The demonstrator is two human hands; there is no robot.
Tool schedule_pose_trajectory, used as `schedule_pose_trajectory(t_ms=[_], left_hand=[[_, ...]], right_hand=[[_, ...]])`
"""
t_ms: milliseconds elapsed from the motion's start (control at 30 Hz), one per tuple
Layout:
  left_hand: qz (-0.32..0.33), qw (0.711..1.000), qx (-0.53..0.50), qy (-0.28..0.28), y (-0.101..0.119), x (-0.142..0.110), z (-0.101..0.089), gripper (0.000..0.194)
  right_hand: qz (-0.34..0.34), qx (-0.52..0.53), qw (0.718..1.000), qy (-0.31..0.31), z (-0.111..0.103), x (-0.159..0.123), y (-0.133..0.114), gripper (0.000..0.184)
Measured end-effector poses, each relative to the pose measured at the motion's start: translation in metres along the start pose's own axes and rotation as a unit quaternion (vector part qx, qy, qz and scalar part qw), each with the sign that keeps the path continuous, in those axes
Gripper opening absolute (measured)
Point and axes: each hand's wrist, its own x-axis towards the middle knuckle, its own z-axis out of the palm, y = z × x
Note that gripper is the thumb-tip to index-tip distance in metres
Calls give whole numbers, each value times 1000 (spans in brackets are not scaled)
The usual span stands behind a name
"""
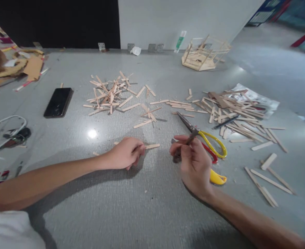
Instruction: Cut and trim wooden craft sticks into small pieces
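My left hand (125,153) rests on the grey table (142,207) with its fingers curled down onto a flat wooden stick (152,146), whose end sticks out to the right. Just to the right, my right hand (194,164) is closed in a pinch on a thin dark tool (178,155), which points down to the left towards the stick. I cannot make out what kind of tool it is. Yellow-handled scissors (209,141) lie shut right behind my right hand. A yellow object (217,178) shows beside my right wrist.
Piles of wooden sticks lie at centre back (110,95) and on the right (235,114), partly on a plastic bag (258,98). A stick-built frame (204,55) stands at the back. On the left are a black phone (58,102), cardboard scraps (25,67) and a white cable (4,124).
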Motion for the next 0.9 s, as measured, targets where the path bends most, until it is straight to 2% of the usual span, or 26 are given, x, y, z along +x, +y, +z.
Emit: schedule_pose_trajectory(t_ms=[100, 300, 567, 900], left_hand=[[2, 1000, 13, -2, 1, 0, 0, 33], [18, 999, 27, 0, -1, 1, 0, 34], [26, 999, 31, 3, -3, 1, 1, 35], [12, 1000, 21, 0, 0, 1, 1, 33]], right_hand=[[59, -18, 996, -62, 4, 3, 7, 27], [54, -27, 990, -127, 3, 4, 17, 38], [38, -63, 985, -158, 2, 4, 13, 37], [12, -100, 982, -162, -2, 6, 8, 39]])
